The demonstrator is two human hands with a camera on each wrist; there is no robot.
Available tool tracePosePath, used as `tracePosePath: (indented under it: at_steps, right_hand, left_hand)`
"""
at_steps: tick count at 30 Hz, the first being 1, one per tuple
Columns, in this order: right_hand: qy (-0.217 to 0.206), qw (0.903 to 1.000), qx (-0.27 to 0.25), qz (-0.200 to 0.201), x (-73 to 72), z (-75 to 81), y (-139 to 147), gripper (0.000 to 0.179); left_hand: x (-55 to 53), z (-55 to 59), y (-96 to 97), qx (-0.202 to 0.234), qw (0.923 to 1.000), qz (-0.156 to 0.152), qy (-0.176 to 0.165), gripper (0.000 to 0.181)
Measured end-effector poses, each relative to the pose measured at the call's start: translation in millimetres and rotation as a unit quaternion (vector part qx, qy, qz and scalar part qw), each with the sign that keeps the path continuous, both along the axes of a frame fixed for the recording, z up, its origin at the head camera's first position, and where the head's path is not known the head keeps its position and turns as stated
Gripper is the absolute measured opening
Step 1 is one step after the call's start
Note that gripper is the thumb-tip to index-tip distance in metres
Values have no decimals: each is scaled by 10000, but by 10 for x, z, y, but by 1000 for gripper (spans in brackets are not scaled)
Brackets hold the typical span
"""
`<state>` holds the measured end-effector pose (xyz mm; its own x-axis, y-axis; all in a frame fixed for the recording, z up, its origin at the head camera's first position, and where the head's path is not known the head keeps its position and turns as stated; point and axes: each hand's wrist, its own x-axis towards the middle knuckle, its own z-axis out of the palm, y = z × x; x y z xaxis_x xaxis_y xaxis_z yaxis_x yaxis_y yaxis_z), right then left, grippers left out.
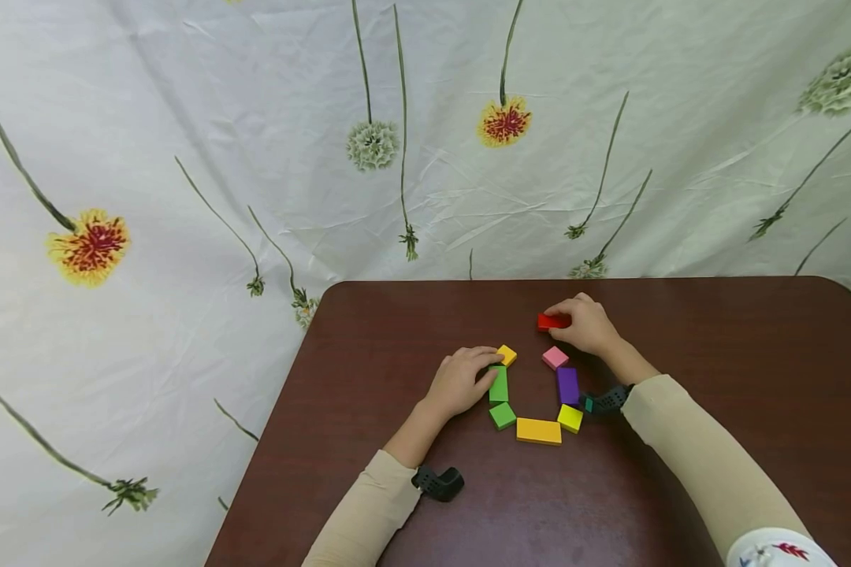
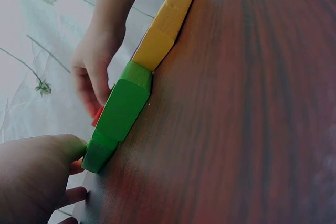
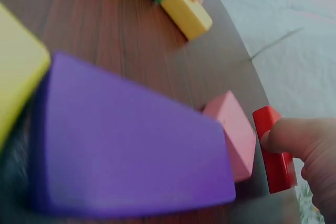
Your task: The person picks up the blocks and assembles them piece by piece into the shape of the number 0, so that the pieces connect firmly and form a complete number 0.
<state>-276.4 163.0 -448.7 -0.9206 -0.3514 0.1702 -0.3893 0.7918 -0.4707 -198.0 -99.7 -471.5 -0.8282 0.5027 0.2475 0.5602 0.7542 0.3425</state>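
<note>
At the far side of the table, my right hand (image 1: pixel 587 324) pinches a red block (image 1: pixel 549 322) between thumb and fingers; the right wrist view shows the thumb on the red block (image 3: pixel 274 153). My left hand (image 1: pixel 461 382) reaches to the ring's left side, its fingertips on a small orange-yellow block (image 1: pixel 507 355) and its thumb beside a long green block (image 1: pixel 499 386). A pink block (image 1: pixel 555 357) sits just nearer than the red one. A purple block (image 1: pixel 568 386), a yellow block (image 1: pixel 570 418), a long orange block (image 1: pixel 539 431) and a smaller green block (image 1: pixel 502 416) continue the ring.
The blocks lie on a dark reddish-brown table (image 1: pixel 737 378). Behind its far edge hangs a pale cloth (image 1: pixel 454 197) printed with flowers. A white object with a red pattern (image 1: pixel 780 549) shows at the lower right, by the right sleeve.
</note>
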Motion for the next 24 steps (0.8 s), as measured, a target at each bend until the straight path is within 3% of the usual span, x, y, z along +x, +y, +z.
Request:
tracePosePath:
  at_steps: [11,24]
  right_hand:
    - [-178,9982,-295,486,88,74,-257,32]
    - [-480,9954,-116,821,143,72,-371,31]
  left_hand:
    - [-1,16,2,-36,10000,29,-68,32]
    - [0,16,1,-75,9999,5,-92,33]
